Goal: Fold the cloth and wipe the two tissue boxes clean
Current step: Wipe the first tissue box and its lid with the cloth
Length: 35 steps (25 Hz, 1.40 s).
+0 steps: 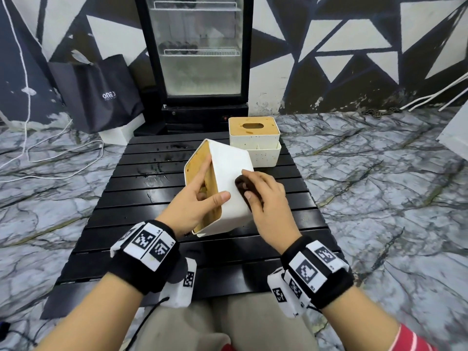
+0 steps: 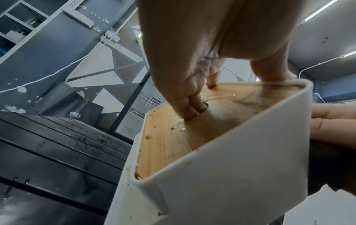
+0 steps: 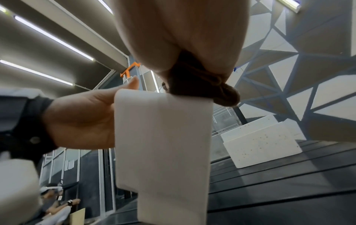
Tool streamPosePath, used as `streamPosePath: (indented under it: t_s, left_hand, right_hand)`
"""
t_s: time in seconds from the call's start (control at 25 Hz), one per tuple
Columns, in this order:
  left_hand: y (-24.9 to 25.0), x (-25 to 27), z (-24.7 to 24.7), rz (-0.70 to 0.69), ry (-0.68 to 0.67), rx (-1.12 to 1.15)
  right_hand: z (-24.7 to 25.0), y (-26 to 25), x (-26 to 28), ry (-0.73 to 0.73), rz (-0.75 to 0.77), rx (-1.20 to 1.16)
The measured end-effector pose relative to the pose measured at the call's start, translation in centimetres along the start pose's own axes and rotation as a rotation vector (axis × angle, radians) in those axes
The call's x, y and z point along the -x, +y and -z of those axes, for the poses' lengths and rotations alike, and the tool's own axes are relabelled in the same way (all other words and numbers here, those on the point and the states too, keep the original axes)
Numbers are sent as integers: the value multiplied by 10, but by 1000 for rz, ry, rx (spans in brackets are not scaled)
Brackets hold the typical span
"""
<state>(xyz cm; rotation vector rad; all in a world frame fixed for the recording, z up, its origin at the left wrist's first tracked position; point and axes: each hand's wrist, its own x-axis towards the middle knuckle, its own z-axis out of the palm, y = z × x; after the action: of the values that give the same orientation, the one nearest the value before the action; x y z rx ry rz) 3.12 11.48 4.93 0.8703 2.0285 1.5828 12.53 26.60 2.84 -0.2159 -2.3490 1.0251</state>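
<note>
A white tissue box (image 1: 228, 168) with a wooden lid (image 2: 173, 144) is tipped up on the black slatted table (image 1: 141, 188), lid facing left. My left hand (image 1: 197, 198) grips it, with fingers (image 2: 192, 109) hooked into the lid slot and the thumb on the white side. My right hand (image 1: 266, 198) holds a bunched dark brown cloth (image 1: 243, 186) and presses it against the box's white side (image 3: 163, 137). The cloth (image 3: 202, 85) bulges from under the palm. The second tissue box (image 1: 254, 138), white and speckled with a wooden top, stands upright at the table's far edge.
A glass-door fridge (image 1: 200, 54) stands behind the table, with a black bag (image 1: 101, 95) to its left. White cables (image 1: 63, 158) lie on the marbled floor at left. Dark wet smears mark the table slats (image 1: 162, 158) left of the box.
</note>
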Motion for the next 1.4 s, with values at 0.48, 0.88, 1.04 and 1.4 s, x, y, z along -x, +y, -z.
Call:
streamPosePath:
  t_s: [0.48, 0.88, 1.04, 1.4]
  left_hand:
    - [0, 0, -5, -7, 33, 23]
    - [-2, -1, 4, -4, 17, 41]
    - [-3, -2, 1, -17, -39, 38]
    - [-2, -1, 0, -35, -54, 65]
  right_hand:
    - [-4, -6, 11, 8, 43, -55]
    - [-8, -5, 19, 13, 58, -38]
    - [-12, -13, 10, 7, 111, -41]
    - [-9, -11, -2, 2, 63, -30]
